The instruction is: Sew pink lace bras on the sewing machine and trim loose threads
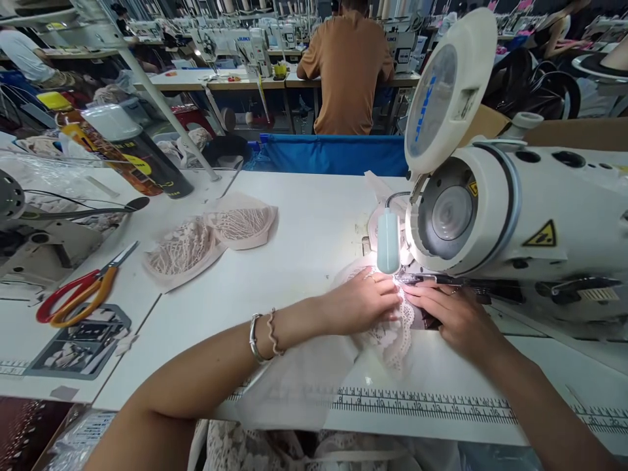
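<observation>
Pale pink lace fabric (392, 337) lies under the needle area of a white sewing machine (540, 203), with a sheer panel (299, 386) spreading toward the table's front edge. My left hand (367, 297) rests flat over the lace, fingers together, just left of the brightly lit stitching spot. On the other side, my right hand (451, 314) has its fingers stretched out, the tips touching the lace edge beside the presser foot. The needle itself is hidden by the machine head and the glare. More pink fabric (380, 190) lies behind the needle area.
Two joined pink lace bra cups (210, 239) lie left on the white table (304, 261). Scissors (86, 294) with red and orange handles are farther left, near a bottle (103, 144) and a dark spray can (142, 154). A person (348, 65) sits ahead, facing away.
</observation>
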A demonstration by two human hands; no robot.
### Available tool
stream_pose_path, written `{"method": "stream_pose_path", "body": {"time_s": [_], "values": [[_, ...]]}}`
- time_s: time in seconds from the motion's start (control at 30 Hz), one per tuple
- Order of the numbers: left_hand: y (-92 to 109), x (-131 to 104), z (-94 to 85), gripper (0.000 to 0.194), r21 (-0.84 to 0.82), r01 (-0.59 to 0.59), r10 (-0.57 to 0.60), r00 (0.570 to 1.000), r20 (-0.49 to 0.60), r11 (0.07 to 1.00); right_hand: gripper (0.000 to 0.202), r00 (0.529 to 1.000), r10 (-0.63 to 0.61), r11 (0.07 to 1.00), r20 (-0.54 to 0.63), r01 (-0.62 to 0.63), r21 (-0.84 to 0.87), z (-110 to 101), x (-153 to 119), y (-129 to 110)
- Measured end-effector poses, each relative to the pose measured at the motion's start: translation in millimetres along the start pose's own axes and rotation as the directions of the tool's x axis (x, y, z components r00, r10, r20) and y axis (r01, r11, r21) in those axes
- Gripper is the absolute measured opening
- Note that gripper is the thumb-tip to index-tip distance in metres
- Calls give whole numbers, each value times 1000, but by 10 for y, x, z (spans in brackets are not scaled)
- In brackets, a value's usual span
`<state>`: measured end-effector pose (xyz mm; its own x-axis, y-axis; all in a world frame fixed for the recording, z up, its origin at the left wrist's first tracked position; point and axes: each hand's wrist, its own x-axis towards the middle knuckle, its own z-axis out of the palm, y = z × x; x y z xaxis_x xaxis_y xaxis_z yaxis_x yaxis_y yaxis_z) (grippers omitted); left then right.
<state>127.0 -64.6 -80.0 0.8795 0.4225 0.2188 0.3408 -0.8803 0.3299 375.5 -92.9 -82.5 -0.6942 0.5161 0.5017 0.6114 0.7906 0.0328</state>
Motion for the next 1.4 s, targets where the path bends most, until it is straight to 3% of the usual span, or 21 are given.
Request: {"method": "stream_pose_path", "body": {"time_s": [0.17, 0.27, 0.43, 0.6, 0.77, 0.97, 1.2, 1.3, 1.4], "values": [[-184, 11, -121, 22, -29, -23, 23, 1000, -2, 999, 70, 999, 29, 999, 25, -29, -14, 50, -21, -9], [-177, 11, -111, 24, 81, -23, 26, 999, -33, 996, 70, 1000, 11, 1000, 13, -11, 5, 49, -17, -24], [-95, 21, -110, 33, 189, -135, 143, 989, -28, 973, 58, 1000, -17, 996, -23, 19, 87, 29, -13, -38], [-87, 8, -126, 23, 248, -70, 84, 995, -47, 966, 67, 1000, 22, 996, 7, -22, 88, 62, -59, -11], [-88, 5, -31, 26, 333, -18, 55, 993, -102, 943, 64, 1000, 18, 1000, 5, -18, 24, 90, -76, -17], [-82, 16, -47, 30, 347, -104, 141, 987, -82, 932, 50, 999, -25, 999, -43, 27, 40, 63, -32, -51], [-52, -2, -69, 22, 336, -19, 50, 995, -82, 942, 66, 1000, 7, 1000, -8, -6, 13, 58, -29, -35], [-46, -7, -19, 20, 357, 16, 14, 997, -80, 934, 62, 1000, 7, 1000, -19, -7, 6, 58, -26, -44], [-57, -8, -3, 21, 349, -18, 49, 996, -81, 937, 53, 999, -6, 1000, -37, 6, 11, 40, -3, -67]]}}
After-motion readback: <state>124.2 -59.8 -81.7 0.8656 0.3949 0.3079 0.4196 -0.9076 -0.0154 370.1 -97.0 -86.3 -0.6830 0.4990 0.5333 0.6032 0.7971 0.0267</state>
